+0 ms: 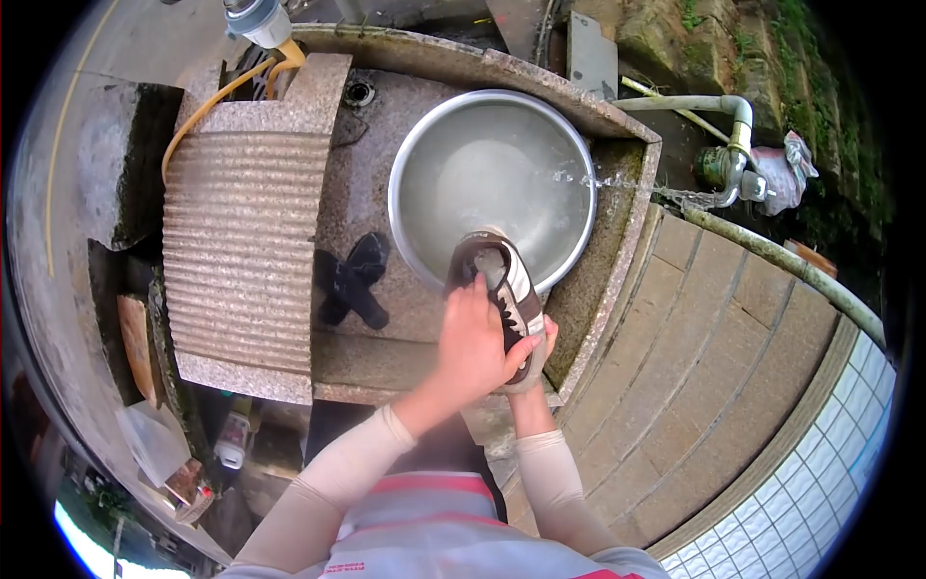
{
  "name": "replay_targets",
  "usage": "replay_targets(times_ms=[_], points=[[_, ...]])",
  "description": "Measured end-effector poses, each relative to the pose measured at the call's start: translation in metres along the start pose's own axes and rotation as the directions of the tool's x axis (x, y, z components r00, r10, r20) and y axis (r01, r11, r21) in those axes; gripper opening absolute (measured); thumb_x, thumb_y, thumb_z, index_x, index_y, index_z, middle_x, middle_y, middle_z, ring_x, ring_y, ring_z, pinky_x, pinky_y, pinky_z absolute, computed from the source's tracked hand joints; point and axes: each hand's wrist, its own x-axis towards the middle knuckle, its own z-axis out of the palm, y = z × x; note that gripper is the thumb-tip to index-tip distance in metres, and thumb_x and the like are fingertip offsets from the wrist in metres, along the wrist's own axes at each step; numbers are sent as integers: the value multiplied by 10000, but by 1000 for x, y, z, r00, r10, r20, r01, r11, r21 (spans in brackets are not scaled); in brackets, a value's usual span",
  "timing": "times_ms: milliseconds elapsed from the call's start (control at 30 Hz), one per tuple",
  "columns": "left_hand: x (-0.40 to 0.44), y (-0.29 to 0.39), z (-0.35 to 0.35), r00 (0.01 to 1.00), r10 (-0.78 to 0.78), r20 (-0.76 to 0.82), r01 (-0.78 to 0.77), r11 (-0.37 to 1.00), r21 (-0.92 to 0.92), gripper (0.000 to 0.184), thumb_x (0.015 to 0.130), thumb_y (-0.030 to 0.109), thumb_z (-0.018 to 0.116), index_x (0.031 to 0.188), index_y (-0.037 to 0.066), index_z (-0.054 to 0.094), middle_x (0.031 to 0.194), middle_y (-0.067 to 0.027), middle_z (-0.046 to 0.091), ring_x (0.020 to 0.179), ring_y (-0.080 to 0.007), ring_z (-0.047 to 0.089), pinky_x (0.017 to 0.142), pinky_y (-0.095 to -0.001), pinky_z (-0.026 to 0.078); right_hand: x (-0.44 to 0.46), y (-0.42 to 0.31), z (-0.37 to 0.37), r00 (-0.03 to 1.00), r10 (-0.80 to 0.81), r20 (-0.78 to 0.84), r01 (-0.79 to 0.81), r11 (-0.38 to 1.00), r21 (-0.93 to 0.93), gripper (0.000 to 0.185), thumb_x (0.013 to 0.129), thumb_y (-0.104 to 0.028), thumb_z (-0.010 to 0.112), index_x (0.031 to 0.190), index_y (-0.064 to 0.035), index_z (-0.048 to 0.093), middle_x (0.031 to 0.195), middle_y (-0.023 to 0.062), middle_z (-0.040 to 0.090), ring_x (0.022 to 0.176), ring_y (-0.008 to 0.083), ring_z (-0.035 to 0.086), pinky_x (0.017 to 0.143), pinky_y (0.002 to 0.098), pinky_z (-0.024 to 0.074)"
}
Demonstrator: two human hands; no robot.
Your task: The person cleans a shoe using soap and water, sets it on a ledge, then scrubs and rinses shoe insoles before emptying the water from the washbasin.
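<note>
A brown and white shoe (pixel 521 289) is held over the near rim of a round metal basin (pixel 394 193) of cloudy water. My left hand (pixel 473 338) lies on the shoe's left side, its fingertips at the shoe's opening and its thumb across the laces. From the right and beneath, my right hand (pixel 542 352) grips the toe end; most of its fingers are hidden by the shoe. Water runs from a tap (pixel 738 183) into the basin. Two dark pieces, perhaps socks (pixel 355 280), lie crossed on the sink floor left of the basin.
A ribbed stone washboard (pixel 241 251) fills the sink's left side, with an orange hose (pixel 207 104) along its upper edge. The stone sink wall (pixel 617 261) borders the basin on the right. A pipe (pixel 791 261) runs past the tap, near a plastic bag (pixel 783 174).
</note>
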Motion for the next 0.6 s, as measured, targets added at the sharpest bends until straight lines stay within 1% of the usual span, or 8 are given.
replay_targets(times_ms=[67,167,267,433,500,533,567,600], points=[[8,-5,9,999,-40,1,39,977,-209,707,752,474,616,893,-218,578,1182,-393,455,1089,-445,425,967,-482,310,0,-6,8,996,-27,-81,15,990,-138,305,935,-339,338,854,-77,473,878,15,559,804,124,508,695,287,421],[14,-8,11,998,-50,32,57,957,-284,642,745,443,616,857,-188,601,1156,-382,474,1059,-427,438,927,-467,324,2,-11,18,982,78,-175,-82,997,-13,321,937,-341,338,843,-78,495,847,8,565,773,115,511,662,283,422],[13,-6,11,994,-5,105,25,981,-193,524,711,374,662,817,-137,611,1015,-313,551,989,-383,481,936,-465,322,2,-9,-7,986,69,-150,-75,997,-34,480,903,-447,340,1079,-59,563,1029,67,612,940,194,563,859,335,436],[9,6,10,999,17,30,-10,978,-207,356,635,250,744,779,-44,603,789,-162,577,870,-311,521,968,-487,318,3,-14,6,996,86,-11,-82,977,199,453,910,-414,338,1072,-60,570,1025,70,616,913,195,571,839,330,444],[17,-9,14,988,-74,133,111,949,-297,371,631,250,755,819,-36,614,800,-166,590,884,-333,527,981,-484,315,13,-21,2,985,174,7,-169,940,298,527,873,-392,377,1205,-5,511,1129,131,597,985,240,579,890,345,448],[24,-20,18,976,-112,187,170,927,-333,380,629,251,761,839,-32,619,805,-168,596,891,-343,530,987,-482,314,19,-33,23,976,197,-92,-187,976,111,521,861,-385,396,1174,12,527,1086,117,605,940,219,587,834,321,471],[29,-32,27,991,-132,-8,122,932,-342,377,681,263,772,896,-15,637,846,-127,640,875,-288,591,930,-423,403,27,-42,38,961,196,-194,-214,974,-76,516,849,-378,415,1142,28,544,1042,102,614,895,199,595,779,298,494],[38,-47,29,952,-245,183,305,736,-604,377,707,263,772,928,-12,639,884,-106,652,861,-240,609,884,-375,436,43,-44,0,978,191,-86,-207,938,-277,680,808,-369,468,1329,56,366,1241,181,525,1078,276,558,952,372,438]])
